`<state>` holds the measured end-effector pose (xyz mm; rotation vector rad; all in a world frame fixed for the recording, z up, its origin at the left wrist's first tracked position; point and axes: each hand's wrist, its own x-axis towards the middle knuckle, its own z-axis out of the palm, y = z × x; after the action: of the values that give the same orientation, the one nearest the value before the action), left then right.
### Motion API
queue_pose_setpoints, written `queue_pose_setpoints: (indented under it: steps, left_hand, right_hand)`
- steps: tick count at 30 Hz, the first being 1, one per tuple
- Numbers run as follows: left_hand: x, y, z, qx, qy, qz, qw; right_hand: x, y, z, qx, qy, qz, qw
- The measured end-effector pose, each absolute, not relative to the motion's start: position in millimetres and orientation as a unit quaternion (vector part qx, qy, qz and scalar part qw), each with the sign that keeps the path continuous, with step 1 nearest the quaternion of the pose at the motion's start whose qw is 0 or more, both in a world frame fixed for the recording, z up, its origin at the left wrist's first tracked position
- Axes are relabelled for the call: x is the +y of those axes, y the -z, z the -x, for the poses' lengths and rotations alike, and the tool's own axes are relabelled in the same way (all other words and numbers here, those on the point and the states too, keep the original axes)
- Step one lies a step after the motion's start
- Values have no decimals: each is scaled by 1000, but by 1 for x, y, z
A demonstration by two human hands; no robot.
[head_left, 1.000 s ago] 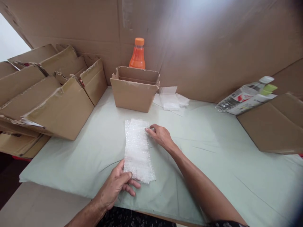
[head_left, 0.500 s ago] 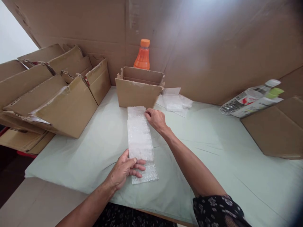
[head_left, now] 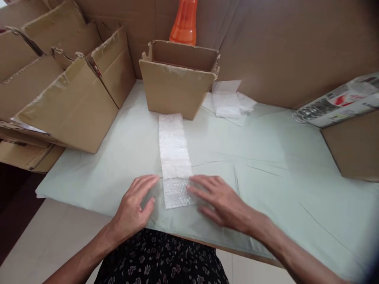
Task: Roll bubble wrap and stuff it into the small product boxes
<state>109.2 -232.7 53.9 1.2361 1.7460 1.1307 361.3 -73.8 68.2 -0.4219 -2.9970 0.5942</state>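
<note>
A long strip of bubble wrap (head_left: 175,157) lies flat on the pale green cloth, its near part a single clearer layer. My left hand (head_left: 134,205) is at its left edge, fingers apart and holding nothing. On the other side, my right hand (head_left: 222,199) has its fingers stretched out at the strip's near right edge. That hand is slightly blurred, and its fingertips seem to touch the wrap. Just beyond the strip's far end stands a small open cardboard box (head_left: 174,88).
Several cardboard boxes (head_left: 74,106) crowd the left side. More white wrapping sheets (head_left: 226,100) lie right of the small box. An orange bottle (head_left: 185,25) stands behind it. A clear bottle (head_left: 328,98) lies by a carton (head_left: 355,146) at right. The green cloth (head_left: 266,157) covers the table.
My right hand has left the strip's far end and come down to its near right edge, opening. My left hand has let go and shifted left. The view has tilted downward.
</note>
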Motion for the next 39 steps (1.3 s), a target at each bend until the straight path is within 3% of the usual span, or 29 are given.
queue_pose_setpoints:
  steps: [4, 7, 11, 13, 18, 22, 27, 33, 37, 39]
  left_hand:
    - [-204, -49, -112, 584, -384, -622, 352]
    - [-191, -51, -104, 570, -349, -626, 403]
    - [-188, -56, -95, 567, -371, -574, 459]
    - [-183, -56, -100, 624, -382, -536, 420]
    - [-159, -41, -116, 728, -375, -491, 298]
    - [-155, -23, -117, 748, -343, -528, 208]
    - [-180, -28, -114, 676, -370, -634, 59]
    - [-208, -45, -113, 631, -339, -681, 153]
    - [-191, -37, -114, 673, -310, -656, 146]
    - [-183, -32, -114, 677, -305, -660, 110]
  right_hand:
    - [-104, -41, -347, -977, -165, 118, 60]
    - [-99, -34, -331, -962, -182, 166, 116]
    - [-75, -52, -312, -919, -266, 265, 117]
    - [-64, -63, -303, -912, -253, 293, 136]
    - [-69, -72, -304, -925, -91, 262, 258]
    - [-85, -49, -310, -965, -65, 160, 198]
    - [-76, -27, -302, -966, -98, 176, 164]
    - [-86, -57, -316, -934, -266, 206, 124]
    - [-101, -65, -323, -940, -121, 257, 190]
    - [-107, -61, -321, -953, -89, 235, 170]
